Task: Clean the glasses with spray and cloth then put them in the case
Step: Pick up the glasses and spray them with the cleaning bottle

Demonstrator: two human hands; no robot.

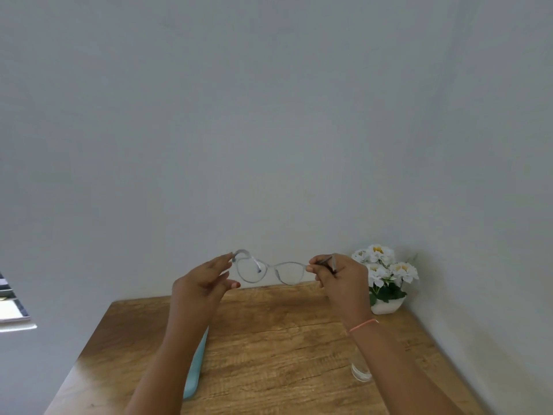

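While the glasses point(270, 267) are held up above the counter point(269, 354), the right hand point(341, 280) pinches one arm and the left hand point(200, 283), fingers straight, touches the other; they seem ready for folding, so next both arms must close before the teal case point(193, 375)

Home room corner: wooden table point(269, 339), plain grey wall point(269, 115), potted white flowers point(386, 274).
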